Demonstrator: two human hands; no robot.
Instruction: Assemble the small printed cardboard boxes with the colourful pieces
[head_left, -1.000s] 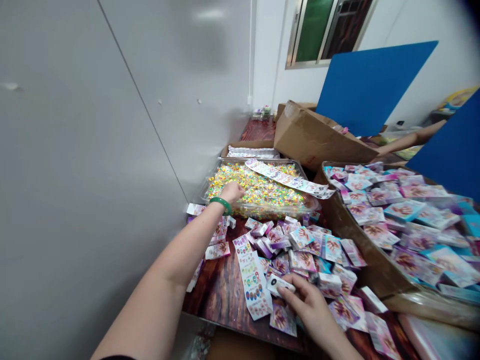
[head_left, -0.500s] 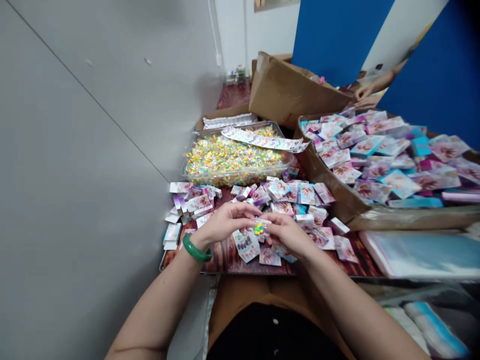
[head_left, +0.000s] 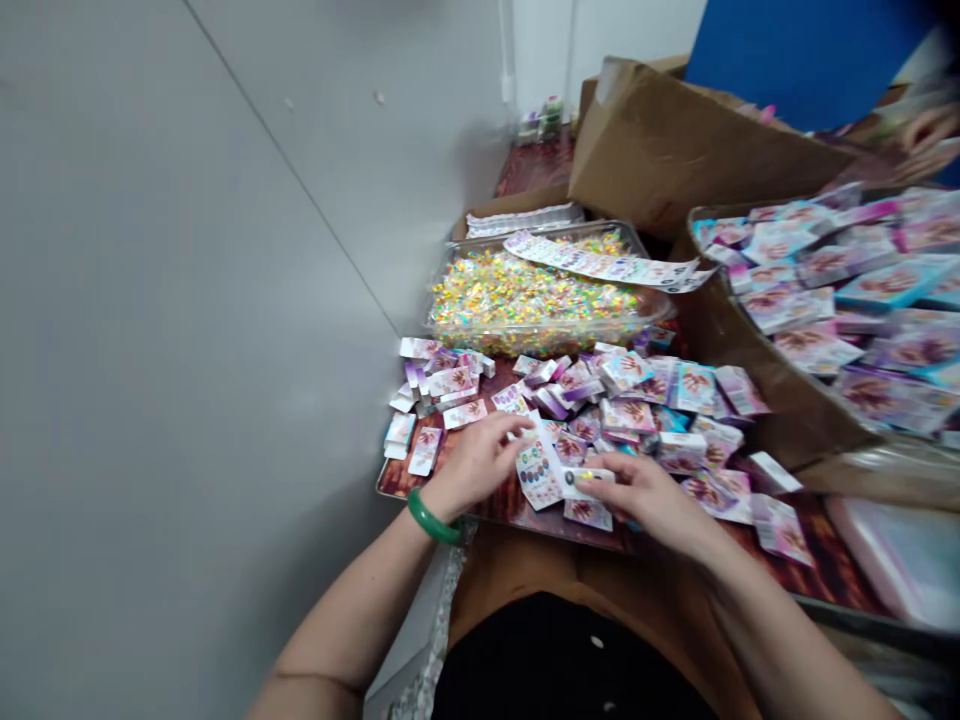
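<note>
My left hand (head_left: 486, 458), with a green bangle at the wrist, pinches the upper edge of a white sheet (head_left: 538, 474) printed with rows of small coloured ovals. The fingers of my right hand (head_left: 645, 492) are closed on a small clear packet (head_left: 585, 478) with bits of yellow and green in it; blur hides its detail. The packet is beside the sheet's right edge, and a white paper piece shows between them. Around both hands lie small printed boxes (head_left: 628, 415) in pink, purple and blue.
Behind the boxes stands a clear tub (head_left: 465, 335) full of colourful packets, with a long printed strip (head_left: 600, 262) across it. At right is a large carton (head_left: 757, 375) of printed boxes. A grey wall (head_left: 225, 350) borders the left. Another person's hand (head_left: 930, 135) shows at far right.
My hands have moved apart. My left hand has left the packet and taken hold of the printed sheet, while my right hand keeps the packet. The view has swung left.
</note>
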